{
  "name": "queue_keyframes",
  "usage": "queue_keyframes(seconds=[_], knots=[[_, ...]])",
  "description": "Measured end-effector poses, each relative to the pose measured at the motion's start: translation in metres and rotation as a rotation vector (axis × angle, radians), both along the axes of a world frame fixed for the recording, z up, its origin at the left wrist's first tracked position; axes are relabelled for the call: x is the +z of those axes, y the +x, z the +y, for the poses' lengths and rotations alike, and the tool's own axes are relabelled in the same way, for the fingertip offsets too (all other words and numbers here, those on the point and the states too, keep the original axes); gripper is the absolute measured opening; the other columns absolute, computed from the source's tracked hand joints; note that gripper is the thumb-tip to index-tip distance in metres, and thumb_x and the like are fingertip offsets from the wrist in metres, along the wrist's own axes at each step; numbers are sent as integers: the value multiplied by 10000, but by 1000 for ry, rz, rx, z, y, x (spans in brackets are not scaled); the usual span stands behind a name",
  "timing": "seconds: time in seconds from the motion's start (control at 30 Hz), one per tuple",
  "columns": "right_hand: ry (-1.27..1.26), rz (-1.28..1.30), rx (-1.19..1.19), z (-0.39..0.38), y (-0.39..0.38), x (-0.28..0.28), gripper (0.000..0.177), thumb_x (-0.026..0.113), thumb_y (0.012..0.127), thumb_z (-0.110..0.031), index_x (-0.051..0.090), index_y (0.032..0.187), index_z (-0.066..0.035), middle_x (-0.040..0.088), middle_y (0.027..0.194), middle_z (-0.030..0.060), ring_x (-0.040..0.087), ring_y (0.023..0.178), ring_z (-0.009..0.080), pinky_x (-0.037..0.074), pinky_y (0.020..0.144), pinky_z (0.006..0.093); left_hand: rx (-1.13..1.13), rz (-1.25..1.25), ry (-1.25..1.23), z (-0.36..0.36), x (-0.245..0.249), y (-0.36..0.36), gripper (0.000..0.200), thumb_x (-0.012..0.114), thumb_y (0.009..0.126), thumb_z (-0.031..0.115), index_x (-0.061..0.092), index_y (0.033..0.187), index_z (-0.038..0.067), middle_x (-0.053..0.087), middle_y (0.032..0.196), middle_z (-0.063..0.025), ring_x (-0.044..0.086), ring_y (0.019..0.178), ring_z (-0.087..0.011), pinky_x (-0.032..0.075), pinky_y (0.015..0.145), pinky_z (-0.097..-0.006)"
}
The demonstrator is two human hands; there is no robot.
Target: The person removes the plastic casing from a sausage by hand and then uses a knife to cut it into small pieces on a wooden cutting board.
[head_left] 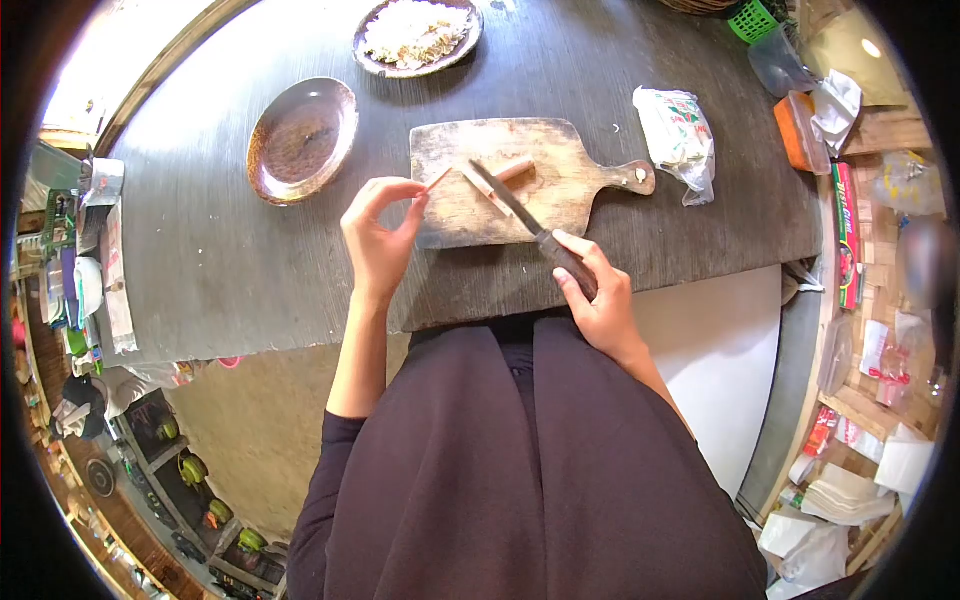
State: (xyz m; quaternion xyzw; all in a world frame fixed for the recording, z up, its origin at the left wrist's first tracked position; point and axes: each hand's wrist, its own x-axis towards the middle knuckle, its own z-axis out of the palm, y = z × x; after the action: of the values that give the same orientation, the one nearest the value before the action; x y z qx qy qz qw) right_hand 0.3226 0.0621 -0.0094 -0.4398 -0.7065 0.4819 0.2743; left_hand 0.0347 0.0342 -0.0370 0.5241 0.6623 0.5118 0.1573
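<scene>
My right hand is wrapped round the dark handle of a knife, whose blade points up and left over a wooden cutting board. A thin orange-red strip is pinched between the thumb and finger of my left hand, at the board's left side. On the board lies a pinkish-brown stick that looks like a sausage. Another narrow pinkish piece lies along the blade, partly hidden by it.
An oval brown plate sits left of the board. Farther back is a plate of pale shredded food. A white plastic packet lies by the board's handle. An orange-filled container and a green basket stand at the right edge.
</scene>
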Motion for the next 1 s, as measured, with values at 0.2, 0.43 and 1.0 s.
queue_keyframes(seconds=[0.2, 0.43, 1.0], knots=[[52, 14, -94, -1, 5, 6, 374, 654, 945, -44, 599, 1315, -39, 728, 1105, 194, 736, 963, 249, 548, 826, 323, -133, 238, 57, 8, -24, 7, 141, 720, 791, -53, 691, 881, 51, 722, 937, -89, 706, 922, -279, 525, 905, -387], [62, 30, -142, -5, 9, 4, 386, 660, 947, -30, 592, 1327, -34, 735, 1088, 178, 726, 938, 196, 548, 800, 299, -195, 348, 20, 18, -19, 0, 177, 682, 763, -53, 667, 883, 76, 717, 972, -73, 671, 972, -293, 485, 988, -447], [104, 4, -118, -7, 11, 5, 396, 671, 944, -53, 589, 1332, -35, 724, 1103, 198, 734, 955, 223, 553, 813, 307, 78, 451, -165, 6, -12, 43, 744, 857, 700, 235, 533, 1361, 124, 616, 1091, -53, 532, 1132, -265, 341, 1028, -446]])
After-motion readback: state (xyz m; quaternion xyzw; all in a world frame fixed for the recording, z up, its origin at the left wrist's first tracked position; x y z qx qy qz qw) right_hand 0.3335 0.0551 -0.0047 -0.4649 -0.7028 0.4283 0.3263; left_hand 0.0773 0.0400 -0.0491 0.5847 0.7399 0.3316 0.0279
